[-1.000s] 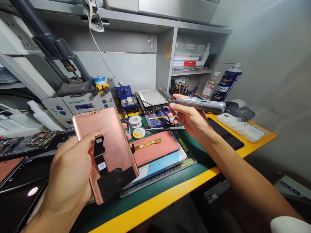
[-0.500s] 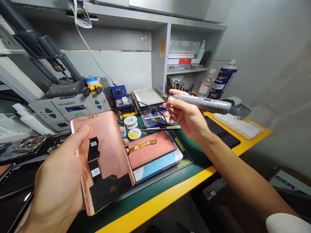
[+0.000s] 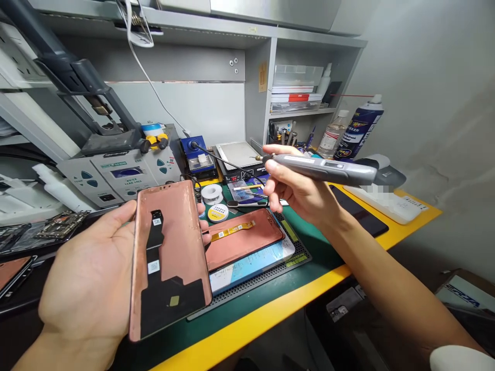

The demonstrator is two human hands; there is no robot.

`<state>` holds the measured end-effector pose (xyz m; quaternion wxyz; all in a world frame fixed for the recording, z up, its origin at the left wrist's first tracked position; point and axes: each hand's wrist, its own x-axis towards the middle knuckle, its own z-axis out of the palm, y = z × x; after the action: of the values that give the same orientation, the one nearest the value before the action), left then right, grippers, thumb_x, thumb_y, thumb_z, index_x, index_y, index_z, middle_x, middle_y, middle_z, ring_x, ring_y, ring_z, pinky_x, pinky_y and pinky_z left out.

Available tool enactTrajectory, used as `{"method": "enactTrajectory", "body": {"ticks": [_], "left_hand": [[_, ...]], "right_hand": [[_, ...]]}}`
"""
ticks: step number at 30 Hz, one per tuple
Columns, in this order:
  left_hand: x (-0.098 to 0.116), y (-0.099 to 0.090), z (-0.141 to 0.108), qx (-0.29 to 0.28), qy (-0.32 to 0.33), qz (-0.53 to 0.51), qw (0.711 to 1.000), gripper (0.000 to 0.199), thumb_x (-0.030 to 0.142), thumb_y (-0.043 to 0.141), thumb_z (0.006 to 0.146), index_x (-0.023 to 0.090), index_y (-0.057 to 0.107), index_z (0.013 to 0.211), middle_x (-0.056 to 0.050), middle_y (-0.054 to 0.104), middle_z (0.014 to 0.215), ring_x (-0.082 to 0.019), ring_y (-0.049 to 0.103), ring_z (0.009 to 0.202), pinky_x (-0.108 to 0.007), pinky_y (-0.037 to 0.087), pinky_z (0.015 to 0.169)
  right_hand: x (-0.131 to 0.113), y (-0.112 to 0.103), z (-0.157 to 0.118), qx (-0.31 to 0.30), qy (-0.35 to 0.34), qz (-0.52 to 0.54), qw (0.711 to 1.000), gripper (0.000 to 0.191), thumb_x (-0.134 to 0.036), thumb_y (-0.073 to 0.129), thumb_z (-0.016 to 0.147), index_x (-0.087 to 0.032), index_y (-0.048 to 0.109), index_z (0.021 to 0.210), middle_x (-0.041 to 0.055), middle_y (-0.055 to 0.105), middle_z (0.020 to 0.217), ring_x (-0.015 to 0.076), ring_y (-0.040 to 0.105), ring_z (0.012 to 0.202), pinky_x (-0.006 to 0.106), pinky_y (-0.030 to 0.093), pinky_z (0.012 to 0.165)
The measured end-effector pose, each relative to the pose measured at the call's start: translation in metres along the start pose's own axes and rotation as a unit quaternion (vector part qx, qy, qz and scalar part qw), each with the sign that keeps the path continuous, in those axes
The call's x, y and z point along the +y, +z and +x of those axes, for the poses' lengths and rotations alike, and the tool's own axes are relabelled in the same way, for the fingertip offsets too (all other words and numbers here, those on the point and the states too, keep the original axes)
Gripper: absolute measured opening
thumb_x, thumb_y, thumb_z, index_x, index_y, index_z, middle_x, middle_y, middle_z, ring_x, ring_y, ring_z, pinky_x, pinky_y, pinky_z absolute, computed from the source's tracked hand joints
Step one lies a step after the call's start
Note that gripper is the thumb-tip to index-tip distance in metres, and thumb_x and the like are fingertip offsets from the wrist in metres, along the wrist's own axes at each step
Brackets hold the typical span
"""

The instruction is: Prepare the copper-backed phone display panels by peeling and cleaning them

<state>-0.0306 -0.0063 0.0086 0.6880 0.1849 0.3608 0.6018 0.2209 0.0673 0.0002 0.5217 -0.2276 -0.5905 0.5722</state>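
Observation:
My left hand (image 3: 83, 281) holds a copper-backed phone screen panel (image 3: 180, 226) with a black flex cable, back side facing me, tilted upright over the bench's front left. My right hand (image 3: 305, 193) grips a grey pen-shaped electric tool (image 3: 323, 169) held level above the bench, its tip pointing left toward the back. A second copper-backed screen panel (image 3: 247, 237) with an orange flex cable lies flat on the work mat (image 3: 270, 270) between my hands.
At the back stand a grey soldering station (image 3: 119, 172), a blue holder (image 3: 197, 152), a hot plate (image 3: 237, 154), solder reels (image 3: 214, 193) and a blue spray can (image 3: 359, 129). Circuit boards (image 3: 58, 226) lie at left. The yellow bench edge (image 3: 270, 314) runs diagonally.
My left hand has turned the panel more upright and edge-on, shifting it slightly right. My right hand has lowered the tool a little and brought it closer to me.

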Motion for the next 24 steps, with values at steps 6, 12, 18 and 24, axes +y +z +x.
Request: {"method": "enactTrajectory", "body": {"ticks": [6,12,18,24], "left_hand": [[0.012,0.001,0.0,0.078,0.022,0.101,0.992,0.055,0.042,0.038,0.096,0.009,0.065,0.131,-0.022,0.078,0.104,-0.04,0.077,0.077,-0.062,0.06,0.057],[0.023,0.001,0.001,0.089,0.112,0.094,0.985,0.057,0.035,0.033,0.1,-0.003,0.056,0.136,-0.025,0.078,0.097,-0.037,0.078,0.075,-0.052,0.063,0.053],[0.018,-0.003,0.002,0.037,0.091,0.083,0.992,0.054,0.032,0.032,0.1,0.0,0.059,0.134,-0.024,0.077,0.105,-0.035,0.078,0.084,-0.051,0.065,0.065],[0.02,0.008,-0.007,0.07,0.128,0.104,0.984,0.048,0.033,0.037,0.099,0.009,0.062,0.133,-0.015,0.08,0.096,-0.029,0.077,0.073,-0.043,0.065,0.061]], "right_hand": [[-0.004,0.003,-0.008,-0.149,0.08,0.051,0.984,0.046,-0.016,0.066,0.093,-0.024,0.043,0.132,0.0037,0.073,0.1,0.0191,0.075,0.075,0.032,0.061,0.067],[-0.014,0.002,-0.012,-0.205,0.162,0.149,0.954,0.078,-0.012,0.073,0.072,-0.028,0.041,0.141,0.0029,0.065,0.107,0.0273,0.072,0.088,0.037,0.061,0.062],[-0.018,0.004,-0.01,-0.235,0.199,0.245,0.919,0.082,-0.019,0.071,0.063,-0.021,0.046,0.141,0.0077,0.063,0.106,0.0254,0.065,0.087,0.034,0.06,0.054],[-0.005,0.016,-0.011,-0.09,0.155,0.125,0.976,0.018,-0.032,0.074,0.086,-0.019,0.068,0.096,-0.0001,0.056,0.082,0.0118,0.054,0.06,0.019,0.049,0.039]]}}
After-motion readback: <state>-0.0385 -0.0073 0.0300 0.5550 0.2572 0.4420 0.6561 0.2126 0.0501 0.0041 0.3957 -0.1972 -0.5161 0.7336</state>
